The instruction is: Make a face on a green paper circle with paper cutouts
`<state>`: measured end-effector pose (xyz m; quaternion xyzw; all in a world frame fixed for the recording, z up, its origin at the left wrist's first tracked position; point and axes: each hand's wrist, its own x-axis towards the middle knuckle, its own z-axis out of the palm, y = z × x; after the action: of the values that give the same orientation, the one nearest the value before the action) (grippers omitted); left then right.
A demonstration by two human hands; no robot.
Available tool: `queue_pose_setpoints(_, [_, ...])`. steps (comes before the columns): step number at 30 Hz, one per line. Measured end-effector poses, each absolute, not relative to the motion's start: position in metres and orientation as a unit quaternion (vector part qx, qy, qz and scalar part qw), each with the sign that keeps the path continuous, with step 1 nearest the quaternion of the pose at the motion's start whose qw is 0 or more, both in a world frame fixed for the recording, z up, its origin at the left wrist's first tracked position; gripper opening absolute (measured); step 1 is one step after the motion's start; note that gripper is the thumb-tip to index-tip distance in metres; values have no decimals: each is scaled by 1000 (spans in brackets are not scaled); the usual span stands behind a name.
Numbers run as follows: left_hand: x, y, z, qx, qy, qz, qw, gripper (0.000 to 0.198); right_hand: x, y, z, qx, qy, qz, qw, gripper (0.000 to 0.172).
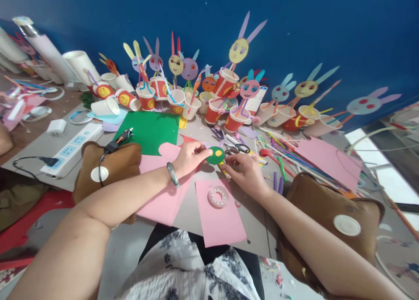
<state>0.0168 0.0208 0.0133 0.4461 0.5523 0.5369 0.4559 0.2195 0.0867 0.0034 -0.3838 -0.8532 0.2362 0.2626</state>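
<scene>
Between the thumb and fingers of my left hand (192,157) is a green paper oval (214,157) with a yellow spot on it. My right hand (246,171) is close by on the right, its fingers pinched together beside the oval's right edge. Whatever those fingertips hold is too small to make out. Below the hands, a roll of clear tape (218,196) lies on a pink paper sheet (222,230). Black-handled scissors (240,147) lie just beyond my right hand.
Paper cups with paper rabbit figures (238,119) line the blue wall. Green paper (150,132) lies ahead on the left, near a power strip (72,149). Brown cushions (114,160) flank both arms. Pipe cleaners (281,147) and more pink paper (330,160) lie at right.
</scene>
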Motion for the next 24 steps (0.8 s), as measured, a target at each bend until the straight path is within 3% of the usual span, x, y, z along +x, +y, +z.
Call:
queue_pose_setpoints(7, [18, 21, 10, 453, 539, 533, 469, 33, 221, 84, 3, -375, -899, 126, 191, 25])
queue_pose_setpoints(19, [17, 22, 11, 494, 532, 520, 451, 32, 220, 86, 5, -397, -900, 108, 140, 19])
queue_pose_setpoints(24, [16, 22, 7, 506, 532, 514, 442, 22, 221, 86, 9, -401, -905, 81, 119, 16])
